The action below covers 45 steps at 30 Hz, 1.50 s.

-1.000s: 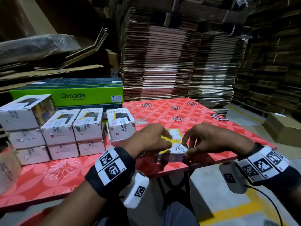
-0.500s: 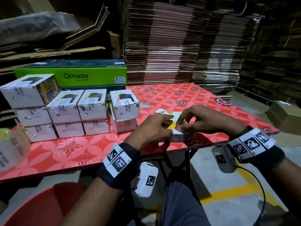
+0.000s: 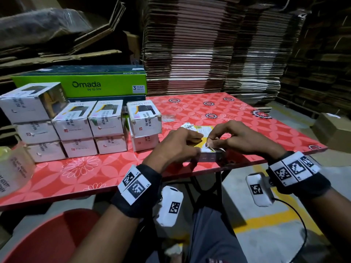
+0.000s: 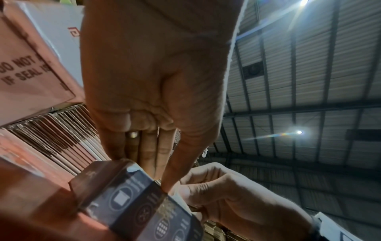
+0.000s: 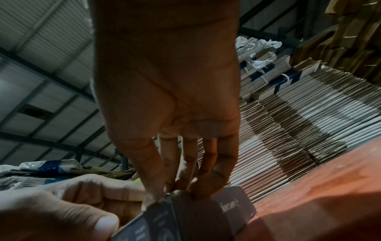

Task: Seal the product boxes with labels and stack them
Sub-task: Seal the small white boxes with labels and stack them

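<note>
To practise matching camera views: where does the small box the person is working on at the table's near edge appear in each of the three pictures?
Head: the small box lies low and centre-right at the red table's near edge, between both hands.
Left wrist: bottom centre, its dark printed side below the left hand's fingertips.
Right wrist: bottom centre, under the right hand's fingertips.
Shared landmark: the stacked flat cardboard behind the table.

The head camera looks down and forward across the worktop (image 3: 247, 118). Each wrist camera sits close under its palm, aimed upward toward the roof; all three share the dark box (image 3: 210, 157) at the near edge.
</note>
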Each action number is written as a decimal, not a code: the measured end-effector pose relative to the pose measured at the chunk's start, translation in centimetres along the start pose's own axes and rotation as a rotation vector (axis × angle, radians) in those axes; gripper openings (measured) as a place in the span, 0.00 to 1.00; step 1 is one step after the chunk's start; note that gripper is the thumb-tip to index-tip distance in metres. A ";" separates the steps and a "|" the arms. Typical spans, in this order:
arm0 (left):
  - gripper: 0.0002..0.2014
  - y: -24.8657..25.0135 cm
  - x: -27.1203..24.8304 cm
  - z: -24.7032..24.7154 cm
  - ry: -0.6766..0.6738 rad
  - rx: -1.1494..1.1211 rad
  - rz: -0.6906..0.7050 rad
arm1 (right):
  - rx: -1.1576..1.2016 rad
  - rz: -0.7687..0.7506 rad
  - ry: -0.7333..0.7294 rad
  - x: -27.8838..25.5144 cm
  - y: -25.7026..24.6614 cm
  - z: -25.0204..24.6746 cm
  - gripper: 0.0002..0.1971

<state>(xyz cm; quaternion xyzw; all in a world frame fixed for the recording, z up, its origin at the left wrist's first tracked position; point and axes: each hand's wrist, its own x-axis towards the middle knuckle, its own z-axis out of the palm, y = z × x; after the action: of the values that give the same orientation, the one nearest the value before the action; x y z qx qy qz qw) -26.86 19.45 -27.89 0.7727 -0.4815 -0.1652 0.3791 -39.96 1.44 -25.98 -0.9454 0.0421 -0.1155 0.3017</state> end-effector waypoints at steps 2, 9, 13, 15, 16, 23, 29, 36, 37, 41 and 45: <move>0.28 0.0 0.0 0.0 0.003 0.005 0.002 | 0.028 0.024 0.009 -0.1 0.1 0.1 0.04; 0.28 -0.1 0.0 -0.1 -0.005 0.011 0.001 | 0.172 0.112 0.085 -0.4 0.0 0.7 0.03; 0.28 -0.2 0.1 -0.2 -0.002 0.020 -0.007 | 0.204 0.114 0.101 -0.4 -0.1 0.6 0.02; 0.29 -0.2 0.1 -0.2 0.003 0.022 -0.015 | 0.225 0.099 0.102 -0.6 -0.1 0.5 0.02; 0.29 -0.2 0.1 -0.2 0.004 0.017 -0.017 | 0.239 0.089 0.100 -0.6 -0.1 0.5 0.02; 0.28 -0.2 0.0 -0.1 0.009 0.014 -0.010 | 0.306 0.066 0.102 -0.8 0.6 0.8 0.04; 0.27 -0.3 -0.1 -0.2 0.004 0.002 0.010 | 0.499 0.103 0.249 -1.7 0.6 0.0 0.08; 0.31 -0.2 0.2 -0.3 -0.007 -0.088 0.021 | 0.615 0.071 0.241 -2.3 0.4 -0.7 0.12; 0.31 0.0 0.3 -0.3 0.002 -0.116 0.033 | 0.609 0.060 0.227 -2.3 0.3 -0.5 0.10; 0.25 0.5 0.1 -0.5 0.038 -0.269 0.099 | 0.641 0.029 0.212 -2.0 -0.2 0.0 0.09; 0.15 1.3 -0.6 -0.4 0.061 -0.381 0.169 | 0.681 0.029 0.184 -2.1 -0.5 0.1 0.09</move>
<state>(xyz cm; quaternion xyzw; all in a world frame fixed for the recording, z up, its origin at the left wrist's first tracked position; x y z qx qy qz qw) -27.75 19.84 -26.72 0.6488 -0.4928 -0.1974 0.5453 -41.94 2.28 -26.19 -0.7757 0.0415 -0.2034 0.5960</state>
